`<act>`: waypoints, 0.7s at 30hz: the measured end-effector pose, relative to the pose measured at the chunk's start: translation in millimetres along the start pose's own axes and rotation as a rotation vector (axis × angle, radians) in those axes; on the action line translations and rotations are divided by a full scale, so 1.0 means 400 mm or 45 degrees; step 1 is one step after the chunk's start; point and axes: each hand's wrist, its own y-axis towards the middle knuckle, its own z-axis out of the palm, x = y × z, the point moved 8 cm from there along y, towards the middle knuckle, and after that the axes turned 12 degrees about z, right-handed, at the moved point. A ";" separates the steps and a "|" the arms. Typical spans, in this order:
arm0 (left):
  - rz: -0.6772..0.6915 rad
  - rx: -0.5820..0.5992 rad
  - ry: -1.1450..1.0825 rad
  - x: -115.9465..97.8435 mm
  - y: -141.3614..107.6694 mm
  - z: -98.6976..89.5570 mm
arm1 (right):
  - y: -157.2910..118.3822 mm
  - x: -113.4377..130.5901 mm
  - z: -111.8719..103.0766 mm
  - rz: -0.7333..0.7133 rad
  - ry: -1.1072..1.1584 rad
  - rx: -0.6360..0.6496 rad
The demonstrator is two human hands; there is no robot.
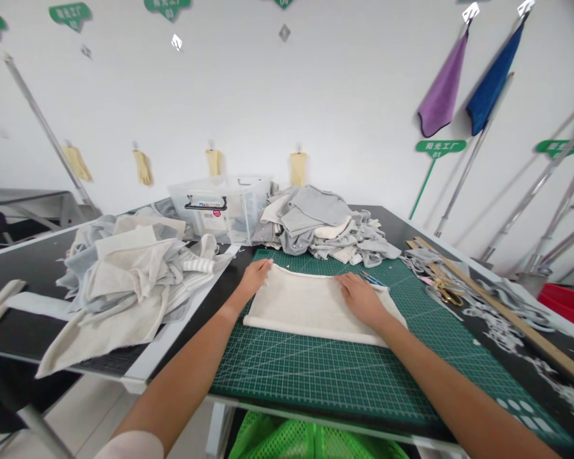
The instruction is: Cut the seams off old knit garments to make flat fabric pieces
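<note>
A cream piece of cloth (310, 306) lies spread on the green cutting mat (310, 370), with rolled or folded bands along its far and near edges. My left hand (256, 278) is at the cloth's far left corner, its fingers closed on the edge. On the right half of the cloth, my right hand (362, 298) lies palm down, with its fingertips by the far edge. Just beyond that hand is a small blue-handled tool (372, 278), partly hidden by the cloth.
Loose cloth pieces form a pile on the left (129, 261) and a grey pile (316, 220) behind the mat. A clear plastic bin (215, 220) stands between them. Scissors (447, 292), fabric scraps (500, 331) and a long wooden strip (511, 312) lie to the right. Below is a green basket (310, 440).
</note>
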 end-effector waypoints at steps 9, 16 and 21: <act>-0.163 0.080 -0.516 -0.018 -0.018 0.007 | 0.013 -0.082 -0.032 0.260 -0.093 -0.101; -0.136 0.052 -0.506 -0.037 -0.009 -0.018 | 0.017 -0.122 -0.087 0.259 -0.016 -0.144; -0.174 -0.127 -0.524 -0.024 -0.005 -0.054 | 0.018 -0.215 -0.086 0.313 0.184 0.027</act>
